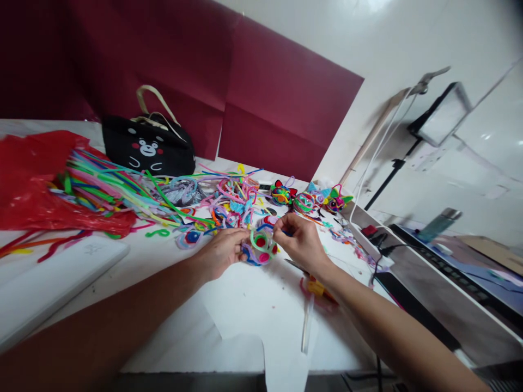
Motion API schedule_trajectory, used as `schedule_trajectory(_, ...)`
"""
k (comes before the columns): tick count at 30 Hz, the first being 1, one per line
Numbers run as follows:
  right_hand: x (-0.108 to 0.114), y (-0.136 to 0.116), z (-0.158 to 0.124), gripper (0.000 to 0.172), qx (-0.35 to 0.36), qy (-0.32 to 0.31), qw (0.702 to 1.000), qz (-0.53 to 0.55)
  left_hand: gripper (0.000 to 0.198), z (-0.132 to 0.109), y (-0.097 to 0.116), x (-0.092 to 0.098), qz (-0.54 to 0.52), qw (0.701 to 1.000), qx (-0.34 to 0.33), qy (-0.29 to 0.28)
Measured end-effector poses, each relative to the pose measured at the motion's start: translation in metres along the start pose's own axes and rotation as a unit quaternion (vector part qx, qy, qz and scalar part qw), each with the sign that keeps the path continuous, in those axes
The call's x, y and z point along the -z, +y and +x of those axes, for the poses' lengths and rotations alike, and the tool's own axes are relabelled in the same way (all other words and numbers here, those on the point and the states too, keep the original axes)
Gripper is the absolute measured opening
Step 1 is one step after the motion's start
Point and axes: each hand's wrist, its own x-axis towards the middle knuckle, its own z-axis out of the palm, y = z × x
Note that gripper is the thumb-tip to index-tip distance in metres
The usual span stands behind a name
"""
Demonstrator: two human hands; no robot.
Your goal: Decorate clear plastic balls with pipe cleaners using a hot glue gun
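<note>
My left hand (223, 249) and my right hand (300, 239) meet over the middle of the white table (245, 305). Between them is a small multicoloured pipe-cleaner figure (260, 247) with green, blue and red loops. My left hand's fingers are closed on its left side. The fingers of my right hand pinch its upper right edge. Behind the hands lies a tangle of loose coloured pipe cleaners (163, 198). Three finished pipe-cleaner figures (304, 201) stand in a row just beyond my right hand.
A red plastic bag (32, 179) lies at the left under the pipe cleaners. A black bag with a bear face (147, 149) stands at the back. Dark red paper (261, 103) covers the wall. A white board (44, 283) lies at the near left. Cables and a keyboard (449, 267) sit at the right.
</note>
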Motion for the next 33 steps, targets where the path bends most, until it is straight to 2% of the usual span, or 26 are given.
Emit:
schedule_trajectory(5, 0.01, -0.003, -0.005, 0.003, -0.037, -0.017, 0.998, 0.049, 0.018, 0.001, 0.002, 0.004, 0.079, 0.997, 0.019, 0.0)
schedule_trajectory(9, 0.019, -0.008, -0.015, 0.003, -0.041, -0.024, 0.997, 0.066, 0.024, 0.0, 0.009, 0.005, 0.162, 0.986, 0.014, 0.035)
schedule_trajectory(12, 0.026, -0.011, -0.022, 0.002, -0.043, -0.021, 0.997, 0.059, 0.023, 0.0, 0.013, 0.007, 0.249, 0.966, 0.015, 0.063)
schedule_trajectory(15, 0.033, -0.013, -0.029, 0.003, -0.038, -0.023, 0.997, 0.058, 0.019, 0.004, 0.018, 0.011, 0.353, 0.932, 0.01, 0.077)
schedule_trajectory(17, 0.038, -0.014, -0.033, 0.004, -0.019, -0.023, 0.998, 0.056, 0.017, 0.004, 0.022, 0.013, 0.423, 0.901, -0.017, 0.092)
schedule_trajectory(20, 0.046, -0.016, -0.039, 0.006, 0.017, -0.011, 0.999, 0.042, 0.019, -0.003, 0.029, 0.009, 0.503, 0.85, -0.1, 0.122)
schedule_trajectory(22, 0.05, -0.017, -0.044, 0.007, 0.04, -0.004, 0.999, 0.034, 0.024, -0.014, 0.034, 0.0, 0.533, 0.822, -0.155, 0.128)
schedule_trajectory(24, 0.054, -0.017, -0.048, 0.008, 0.06, 0.0, 0.998, 0.028, 0.032, -0.029, 0.036, -0.015, 0.557, 0.79, -0.239, 0.089)
schedule_trajectory(26, 0.056, -0.018, -0.052, 0.007, 0.076, 0.007, 0.997, 0.021, 0.037, -0.043, 0.035, -0.032, 0.554, 0.78, -0.291, -0.003)
schedule_trajectory(28, 0.057, -0.017, -0.055, 0.007, 0.089, 0.012, 0.996, 0.017, 0.032, -0.053, 0.033, -0.046, 0.547, 0.777, -0.301, -0.077)
schedule_trajectory(30, 0.057, -0.017, -0.057, 0.007, 0.104, 0.015, 0.994, 0.016, 0.032, -0.059, 0.03, -0.056, 0.542, 0.779, -0.297, -0.102)
schedule_trajectory(33, 0.057, -0.016, -0.058, 0.008, 0.127, 0.022, 0.992, 0.007, 0.035, -0.06, 0.029, -0.062, 0.509, 0.812, -0.265, -0.107)
